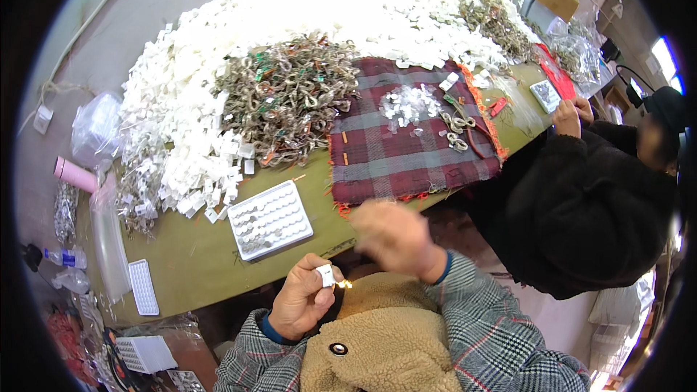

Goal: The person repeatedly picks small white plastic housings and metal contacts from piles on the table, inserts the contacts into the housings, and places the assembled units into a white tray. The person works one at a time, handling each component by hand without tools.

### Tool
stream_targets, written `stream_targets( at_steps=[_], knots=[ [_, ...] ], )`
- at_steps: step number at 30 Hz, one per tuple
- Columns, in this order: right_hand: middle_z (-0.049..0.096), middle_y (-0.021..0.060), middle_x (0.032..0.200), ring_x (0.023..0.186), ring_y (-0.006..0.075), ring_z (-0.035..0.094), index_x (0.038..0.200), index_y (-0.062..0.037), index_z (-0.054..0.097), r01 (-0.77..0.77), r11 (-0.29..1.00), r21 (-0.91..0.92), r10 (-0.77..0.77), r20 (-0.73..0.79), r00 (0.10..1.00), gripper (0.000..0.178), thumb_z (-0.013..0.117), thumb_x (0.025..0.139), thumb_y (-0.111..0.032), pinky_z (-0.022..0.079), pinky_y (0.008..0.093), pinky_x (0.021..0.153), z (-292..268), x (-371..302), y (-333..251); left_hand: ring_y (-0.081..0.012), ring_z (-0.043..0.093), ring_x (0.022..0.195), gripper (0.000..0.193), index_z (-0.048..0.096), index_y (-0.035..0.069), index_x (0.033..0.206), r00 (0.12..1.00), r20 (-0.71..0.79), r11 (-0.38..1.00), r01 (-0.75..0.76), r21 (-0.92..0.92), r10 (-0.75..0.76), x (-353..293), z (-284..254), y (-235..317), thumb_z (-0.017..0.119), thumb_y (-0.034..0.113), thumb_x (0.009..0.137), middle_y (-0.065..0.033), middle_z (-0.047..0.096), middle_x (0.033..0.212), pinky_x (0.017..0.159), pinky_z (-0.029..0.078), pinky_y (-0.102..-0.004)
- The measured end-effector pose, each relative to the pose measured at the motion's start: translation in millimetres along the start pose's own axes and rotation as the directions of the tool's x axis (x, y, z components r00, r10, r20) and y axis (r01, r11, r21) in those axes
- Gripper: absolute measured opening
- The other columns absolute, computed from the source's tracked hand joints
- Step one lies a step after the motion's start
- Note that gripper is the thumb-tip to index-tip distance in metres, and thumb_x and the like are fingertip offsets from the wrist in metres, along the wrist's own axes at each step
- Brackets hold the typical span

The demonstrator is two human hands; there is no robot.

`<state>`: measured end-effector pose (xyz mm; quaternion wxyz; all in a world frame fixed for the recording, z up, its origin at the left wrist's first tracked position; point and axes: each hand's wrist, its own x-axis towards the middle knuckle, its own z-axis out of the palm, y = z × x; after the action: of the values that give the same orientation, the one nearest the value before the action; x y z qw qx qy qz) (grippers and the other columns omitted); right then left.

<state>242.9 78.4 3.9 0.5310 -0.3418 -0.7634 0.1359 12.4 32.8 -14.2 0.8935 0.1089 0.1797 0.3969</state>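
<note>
My left hand (296,300) is closed round a small white battery box (326,276), pinched between thumb and fingers. Warm yellow lights (344,284) glow just beside the box. To the right, my right hand (396,236) hangs over the table's front edge, near the plaid cloth; motion smears its fingers, so I cannot make out whether it holds anything. A white tray (308,232) with rows of small round silver pieces, seemingly button cells, lies ahead of my left hand. On the maroon and grey plaid cloth (406,167) rest small clear pieces (410,105) and several loose wire bundles (456,131).
A big heap of white boxes (312,0) covers the table's back, with a pile of coiled wire bundles (287,94) in front. A pink bottle (75,174) and a second white tray (144,287) are at left. At right a co-worker in black (588,203) handles something beside another tray (544,96).
</note>
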Motion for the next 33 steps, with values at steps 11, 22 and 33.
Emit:
stream_targets(
  at_steps=[11, 22, 33],
  knots=[
    [0.059, 0.0115, 0.089, 0.079, 0.0309, 0.065, 0.093, -0.0045, 0.068, -0.222, 0.782, -0.582, 0.263, -0.014, 0.965, 0.014, 0.062, 0.082, -0.002, 0.053, 0.0404, 0.066, -23, 42, 115, -0.0141, 0.061, 0.066, 0.020, 0.057, 0.004, 0.112, 0.991, -0.096, 0.986, 0.102, 0.130, -0.090, 27, 2, 2, 0.063, 0.016, 0.097, -0.0176, 0.068, 0.099, 0.058, 0.051, -0.0244],
    [0.062, 0.0121, 0.084, 0.070, 0.0238, 0.064, 0.104, 0.0009, 0.066, -0.199, 0.961, 0.192, 0.133, 0.308, 0.942, 0.027, 0.061, 0.080, 0.010, 0.053, 0.0338, 0.062, 21, 26, -18, -0.0194, 0.070, 0.079, 0.024, 0.058, -0.001, 0.120, 0.983, -0.137, 0.984, -0.106, 0.141, 0.126, 1, 7, 16, 0.059, 0.011, 0.099, -0.0205, 0.069, 0.103, 0.071, 0.061, -0.0301],
    [0.065, 0.0081, 0.086, 0.071, 0.0247, 0.063, 0.124, -0.0007, 0.060, 0.023, 0.984, 0.178, -0.104, 0.462, 0.881, 0.052, 0.065, 0.073, 0.000, 0.052, 0.0357, 0.061, 51, 30, -61, -0.0167, 0.069, 0.074, 0.017, 0.061, -0.002, 0.111, 0.958, -0.128, 0.955, -0.232, 0.185, 0.257, -44, 0, 18, 0.058, 0.010, 0.099, -0.0130, 0.069, 0.095, 0.067, 0.059, -0.0277]
  ],
)
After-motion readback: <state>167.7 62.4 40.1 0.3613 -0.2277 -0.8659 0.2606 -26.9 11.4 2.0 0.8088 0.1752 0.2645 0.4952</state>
